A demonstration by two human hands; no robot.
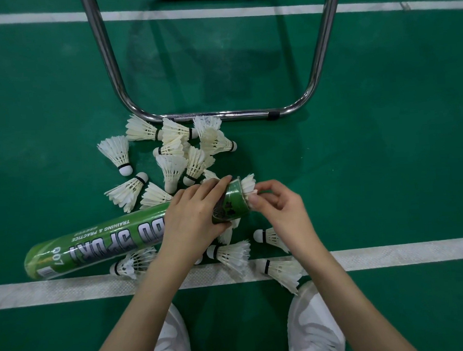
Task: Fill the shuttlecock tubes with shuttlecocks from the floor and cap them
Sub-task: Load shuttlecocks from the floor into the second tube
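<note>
A person's left hand gripped a green shuttlecock tube held low over the green court floor, while the right hand pinched the feathers of a shuttlecock lodged in its open end, with loose shuttlecocks scattered around near a chrome frame.
</note>
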